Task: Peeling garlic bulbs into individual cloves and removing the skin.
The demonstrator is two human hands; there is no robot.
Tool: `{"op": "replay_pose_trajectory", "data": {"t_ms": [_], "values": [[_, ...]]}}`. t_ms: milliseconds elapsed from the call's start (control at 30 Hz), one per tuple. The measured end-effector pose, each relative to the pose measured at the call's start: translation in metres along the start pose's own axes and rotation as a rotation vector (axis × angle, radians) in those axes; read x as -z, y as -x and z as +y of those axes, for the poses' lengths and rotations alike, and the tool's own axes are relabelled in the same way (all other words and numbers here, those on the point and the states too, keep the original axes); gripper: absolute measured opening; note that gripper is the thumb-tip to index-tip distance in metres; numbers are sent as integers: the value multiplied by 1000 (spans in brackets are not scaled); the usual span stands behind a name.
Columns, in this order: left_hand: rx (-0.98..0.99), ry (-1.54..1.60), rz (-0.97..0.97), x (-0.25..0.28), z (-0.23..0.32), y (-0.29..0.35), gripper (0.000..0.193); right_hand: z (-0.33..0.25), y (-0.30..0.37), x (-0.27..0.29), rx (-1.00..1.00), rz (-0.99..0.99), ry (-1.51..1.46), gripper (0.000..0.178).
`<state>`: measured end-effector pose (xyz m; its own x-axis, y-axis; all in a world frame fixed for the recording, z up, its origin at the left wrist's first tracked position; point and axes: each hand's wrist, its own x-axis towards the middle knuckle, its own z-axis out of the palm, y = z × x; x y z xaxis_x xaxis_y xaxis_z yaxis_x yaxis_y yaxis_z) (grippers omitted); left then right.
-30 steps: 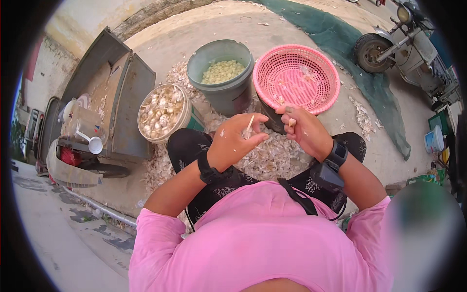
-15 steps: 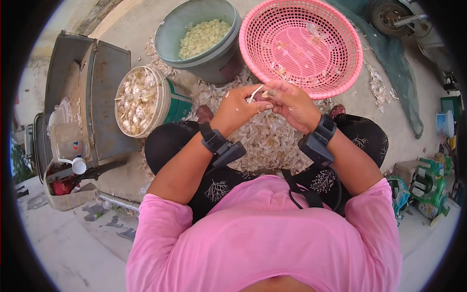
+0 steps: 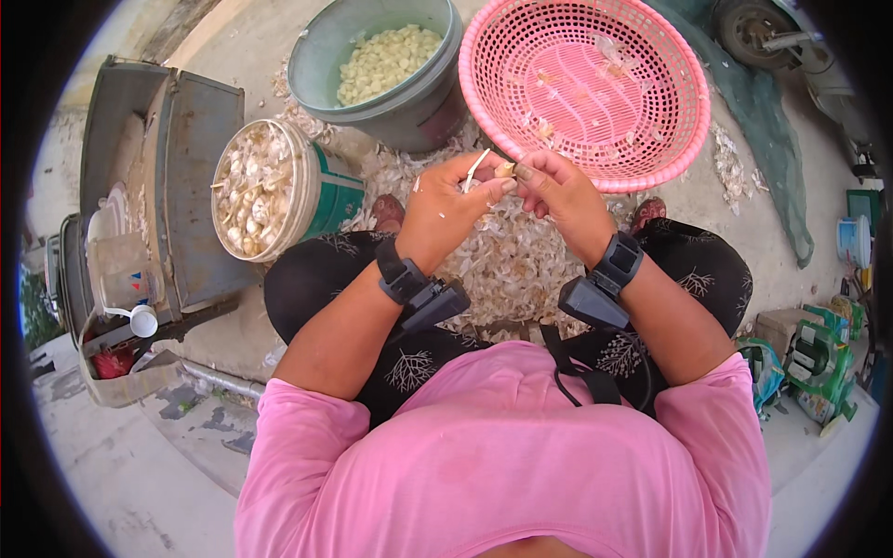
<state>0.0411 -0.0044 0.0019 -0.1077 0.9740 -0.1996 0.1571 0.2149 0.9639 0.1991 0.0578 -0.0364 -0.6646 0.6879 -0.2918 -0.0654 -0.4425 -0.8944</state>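
Note:
Over the heap of papery garlic skins, my two hands meet with their fingertips close together. Between them shows a small pale yellow garlic clove. My left hand is closed on the clove's left side, and a thin white strip sticks up from its fingers; its kind I cannot make out. My right hand pinches at the clove's other side with thumb and forefinger, the other fingers curled below. A bucket of unpeeled garlic stands left of my left hand.
A grey-green bucket with peeled cloves stands ahead. Beside it, a pink plastic basket holds some loose skins. At left is a rusty metal box; green netting and a wheel are at right.
My hands have drawn slightly apart, and the clove shows more plainly between the fingertips. The white strip stands a little higher. My view has shifted slightly.

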Motion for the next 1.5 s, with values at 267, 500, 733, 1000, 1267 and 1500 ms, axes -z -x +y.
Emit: {"op": "replay_pose_trajectory", "data": {"t_ms": [267, 500, 733, 1000, 1267, 1500], "values": [[-291, -415, 140, 1, -5, 1, 18, 3, 6, -2, 61, 20, 123, 15], [-310, -687, 64, -1, -10, -3, 19, 5, 1, 5, 43, 30, 408, 12], [-359, -765, 77, 0, -13, -4, 17, 4, 2, 3, 32, 4, 476, 14], [-389, -807, 30, -5, -24, -3, 19, 14, 0, 1, -1, 48, 545, 12], [-242, -529, -11, -2, -16, -2, 23, 14, -1, 4, 11, 66, 424, 12], [263, 630, -273, 6, -15, 0, 13, 3, 11, 3, 16, -152, -67, 1]]}}
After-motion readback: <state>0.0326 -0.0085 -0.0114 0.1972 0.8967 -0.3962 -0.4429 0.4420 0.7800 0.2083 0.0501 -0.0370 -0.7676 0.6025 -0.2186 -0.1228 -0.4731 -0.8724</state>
